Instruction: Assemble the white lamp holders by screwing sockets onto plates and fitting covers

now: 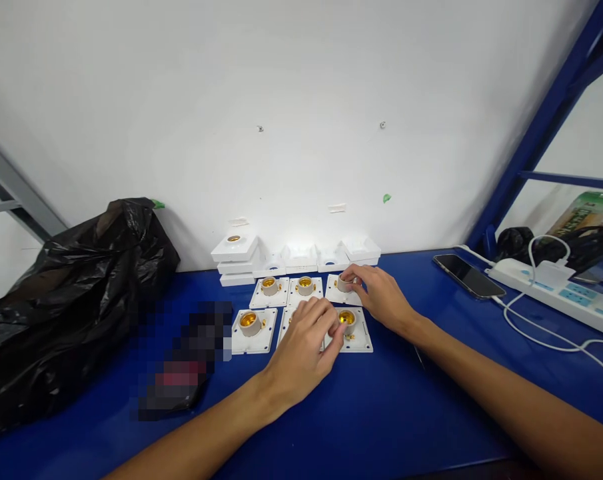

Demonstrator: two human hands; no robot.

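Square white lamp holders with round sockets and brass-coloured threads lie in two rows on the blue table. My right hand (378,293) is closed, its fingertips and thumb around the socket of the back right lamp holder (344,285). My left hand (306,343) is curled over the front middle lamp holder (284,320) and hides most of it; the fingers appear closed round its socket. Just right of those fingers sits the front right lamp holder (362,333). The front left lamp holder (261,341) and two back ones (270,291) stand untouched, sockets facing up.
White square covers (236,250) are stacked and lined up along the wall. A black plastic bag (91,267) and a blurred dark object (191,353) lie to the left. At right are a phone (468,275), a white power strip (556,287) and loose white cables.
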